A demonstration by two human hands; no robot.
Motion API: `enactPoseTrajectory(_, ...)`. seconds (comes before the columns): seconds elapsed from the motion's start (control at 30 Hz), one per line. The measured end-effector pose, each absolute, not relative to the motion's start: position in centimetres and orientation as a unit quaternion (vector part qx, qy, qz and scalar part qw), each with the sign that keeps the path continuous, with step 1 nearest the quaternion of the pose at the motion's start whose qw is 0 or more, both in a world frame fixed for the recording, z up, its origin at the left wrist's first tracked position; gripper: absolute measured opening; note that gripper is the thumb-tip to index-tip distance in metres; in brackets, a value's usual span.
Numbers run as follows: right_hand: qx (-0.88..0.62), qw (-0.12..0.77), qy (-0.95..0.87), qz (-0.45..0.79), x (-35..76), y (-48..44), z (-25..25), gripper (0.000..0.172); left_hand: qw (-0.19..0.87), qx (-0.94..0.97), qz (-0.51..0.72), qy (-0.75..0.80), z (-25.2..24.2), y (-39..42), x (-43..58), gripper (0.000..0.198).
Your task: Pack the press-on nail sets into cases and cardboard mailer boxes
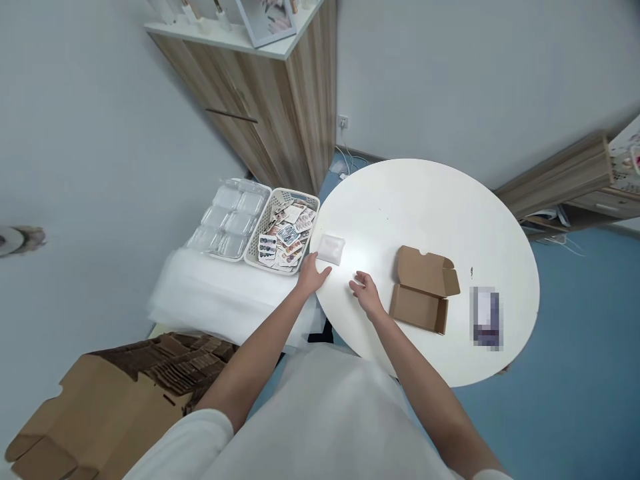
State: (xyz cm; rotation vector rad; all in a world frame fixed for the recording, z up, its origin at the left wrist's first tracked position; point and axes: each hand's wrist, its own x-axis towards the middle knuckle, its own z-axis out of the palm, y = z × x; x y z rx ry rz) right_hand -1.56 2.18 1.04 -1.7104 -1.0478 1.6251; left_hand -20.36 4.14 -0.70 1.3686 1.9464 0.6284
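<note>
A small white flat packet (331,249) lies near the left edge of the round white table (425,200). My left hand (311,275) is at its lower left corner, fingertips at or touching the packet's edge and thumb spread away. My right hand (367,293) hovers over the table between the packet and an open brown cardboard box (419,307), its fingers loosely bent and apart with nothing in them. The box lid is folded back and its inside shows bare cardboard.
Left of the table are a white basket (253,250) of printed cards and clear plastic trays (230,217). White wrapping sheets (225,287) lie below them. Flattened cardboard boxes (100,407) stand lower left. A pixelated item (486,319) rests at the table's right.
</note>
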Motion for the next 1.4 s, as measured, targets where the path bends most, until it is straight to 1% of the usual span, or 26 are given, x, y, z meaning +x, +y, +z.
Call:
enactPoseTrajectory(0.17, -0.629, 0.279, -0.339, 0.642, -4.9, 4.9, 0.4, 0.051, 0.35, 0.526, 0.269, 0.727, -1.3, 6.6, -20.6, 0.062)
enactPoseTrajectory(0.33, -0.623, 0.293, -0.321, 0.65, -6.3, 6.5, -0.4, 0.053, 0.355, 0.562, 0.254, 0.703, -2.1, 7.1, -20.2, 0.061)
enactPoseTrajectory(0.43, -0.613, 0.295, -0.311, 0.664, -6.8, 7.3, -0.5, 0.049, 0.349, 0.581, 0.261, 0.688, -2.2, 6.9, -20.1, 0.062)
enactPoseTrajectory(0.53, -0.607, 0.297, -0.31, 0.669, -7.0, 7.6, -0.6, 0.042, 0.367, 0.569, 0.277, 0.682, -2.2, 6.6, -20.2, 0.061)
enactPoseTrajectory(0.67, -0.624, 0.314, -0.282, 0.657, -6.8, 7.0, -0.7, 0.034, 0.417, 0.51, 0.311, 0.685, -2.7, 5.8, -20.1, 0.054)
enactPoseTrajectory(0.8, -0.642, 0.333, -0.253, 0.643, -6.3, 5.3, -0.8, 0.028, 0.448, 0.433, 0.356, 0.696, -3.3, 4.5, -19.5, 0.039)
enactPoseTrajectory(0.9, -0.656, 0.342, -0.247, 0.626, -5.7, 3.7, -0.7, 0.026, 0.456, 0.395, 0.386, 0.698, -3.5, 3.4, -18.8, 0.025)
enactPoseTrajectory(1.0, -0.661, 0.352, -0.25, 0.613, -5.1, 2.5, -0.3, 0.027, 0.489, 0.358, 0.403, 0.686, -3.3, 2.4, -18.2, 0.017)
enactPoseTrajectory(1.1, -0.666, 0.362, -0.264, 0.596, -4.2, 1.7, 0.1, 0.028, 0.527, 0.329, 0.41, 0.668, -3.0, 1.6, -17.5, 0.015)
enactPoseTrajectory(1.23, -0.667, 0.377, -0.301, 0.568, -2.8, 0.7, 0.6, 0.029, 0.561, 0.309, 0.425, 0.639, -2.0, 0.5, -16.3, 0.017)
enactPoseTrajectory(1.4, -0.669, 0.385, -0.34, 0.538, 0.6, -1.3, 1.9, 0.032, 0.562, 0.33, 0.44, 0.618, -0.2, -0.9, -13.2, 0.021)
